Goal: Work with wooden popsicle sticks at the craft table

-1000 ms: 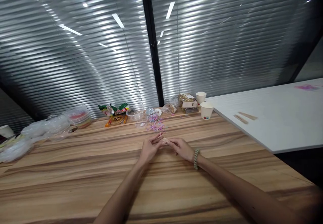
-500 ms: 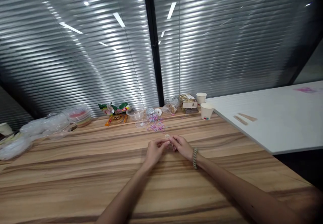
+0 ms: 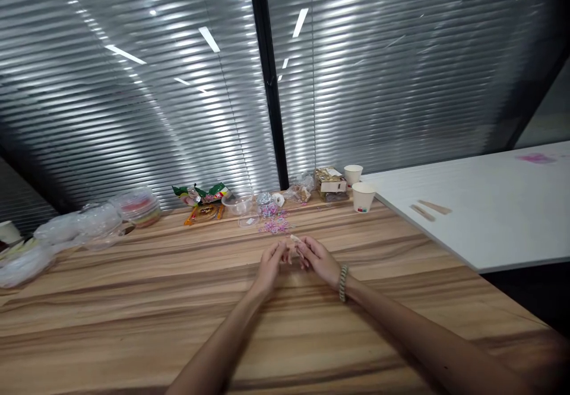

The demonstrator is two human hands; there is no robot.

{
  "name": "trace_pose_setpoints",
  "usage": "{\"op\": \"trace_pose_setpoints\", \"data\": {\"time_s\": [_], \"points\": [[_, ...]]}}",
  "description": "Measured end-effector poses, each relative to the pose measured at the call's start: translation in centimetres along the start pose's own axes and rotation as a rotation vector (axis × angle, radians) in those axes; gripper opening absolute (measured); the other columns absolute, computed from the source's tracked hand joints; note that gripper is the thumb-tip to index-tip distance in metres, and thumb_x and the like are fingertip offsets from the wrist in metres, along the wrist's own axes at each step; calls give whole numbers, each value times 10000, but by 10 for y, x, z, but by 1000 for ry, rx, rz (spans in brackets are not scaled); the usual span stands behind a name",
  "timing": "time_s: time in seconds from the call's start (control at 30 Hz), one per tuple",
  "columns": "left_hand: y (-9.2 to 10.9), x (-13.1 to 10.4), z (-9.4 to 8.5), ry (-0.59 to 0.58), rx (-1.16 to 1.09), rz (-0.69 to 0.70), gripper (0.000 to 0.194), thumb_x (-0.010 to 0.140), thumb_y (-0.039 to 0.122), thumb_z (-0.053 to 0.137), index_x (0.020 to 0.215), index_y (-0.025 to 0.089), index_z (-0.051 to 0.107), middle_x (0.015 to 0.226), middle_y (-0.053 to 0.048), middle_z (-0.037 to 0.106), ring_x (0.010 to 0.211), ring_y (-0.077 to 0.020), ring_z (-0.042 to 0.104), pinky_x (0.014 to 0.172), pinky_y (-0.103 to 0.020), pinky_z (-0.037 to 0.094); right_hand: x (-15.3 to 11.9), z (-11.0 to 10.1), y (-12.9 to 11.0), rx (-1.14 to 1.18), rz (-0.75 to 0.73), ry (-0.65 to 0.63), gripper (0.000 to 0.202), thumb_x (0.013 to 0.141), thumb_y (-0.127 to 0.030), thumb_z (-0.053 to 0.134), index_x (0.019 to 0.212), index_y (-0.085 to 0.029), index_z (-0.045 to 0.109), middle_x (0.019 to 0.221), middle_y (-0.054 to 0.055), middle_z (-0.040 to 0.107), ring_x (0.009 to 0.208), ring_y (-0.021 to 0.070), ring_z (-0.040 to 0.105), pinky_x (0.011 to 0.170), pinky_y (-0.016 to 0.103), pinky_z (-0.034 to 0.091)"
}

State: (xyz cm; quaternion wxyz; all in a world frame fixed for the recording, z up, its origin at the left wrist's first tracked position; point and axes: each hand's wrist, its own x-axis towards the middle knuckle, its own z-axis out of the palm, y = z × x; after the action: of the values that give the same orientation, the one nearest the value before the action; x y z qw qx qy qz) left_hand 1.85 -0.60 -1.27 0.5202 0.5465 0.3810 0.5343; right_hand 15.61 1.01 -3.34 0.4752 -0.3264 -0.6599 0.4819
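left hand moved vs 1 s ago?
Yes. The left hand has shifted slightly right along the wooden table, closer under the pink bead scatter; fingers now curled beside the right hand.

- Closed slatted blinds (image 3: 133,98) are covering the glass wall, reflecting ceiling lights;
- a dark frame post (image 3: 267,80) is dividing them;
- a wooden table (image 3: 133,324) is adjoining a white table (image 3: 490,217)

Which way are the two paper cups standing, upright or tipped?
Upright: both paper cups stand mouth-up on the wooden table. Contents cannot be told.
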Motion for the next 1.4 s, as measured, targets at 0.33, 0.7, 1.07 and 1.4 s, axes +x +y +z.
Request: {"op": "trace_pose_setpoints", "data": {"time_s": [0.33, 0.7, 1.07, 1.4], "points": [[6, 3, -12, -23, -430, -470, 169, 746, 317, 568, 719, 161, 511, 733, -35, 606, 627, -141, 586, 728, -307, 462, -1, -22, 2, -910, -374, -201, 303, 823, -104, 368, 1034, -191, 566, 914, 90, 615, 828, 201, 552, 694, 280, 400], [16, 1, -15, -124, -387, -364, 172, 801, 362, 521, 784, 192, 545, 778, -21, 602, 710, -163, 602, 792, -343, 452, -3, -24, -16, -1240, -345, -165, 282, 857, -129, 379, 1049, -215, 566, 892, 49, 621, 796, 162, 560, 630, 223, 382], [25, 2, -17, -147, -202, -304, 340, 800, 400, 504, 1114, 269, 521, 1237, -67, 457, 782, -196, 630, 837, -373, 447, -2, -18, -6, -1239, -304, -231, 184, 854, -142, 414, 944, -178, 570, 885, 59, 636, 804, 173, 577, 655, 246, 389], [3, 9, -23, 138, -179, -103, 328, 664, 312, 687, 946, 176, 591, 1036, -64, 588, 863, -157, 595, 863, -325, 445, 0, -18, 5, -1071, -302, -5, 273, 922, -221, 288, 969, -166, 551, 876, 74, 649, 780, 164, 603, 631, 239, 408]]}}
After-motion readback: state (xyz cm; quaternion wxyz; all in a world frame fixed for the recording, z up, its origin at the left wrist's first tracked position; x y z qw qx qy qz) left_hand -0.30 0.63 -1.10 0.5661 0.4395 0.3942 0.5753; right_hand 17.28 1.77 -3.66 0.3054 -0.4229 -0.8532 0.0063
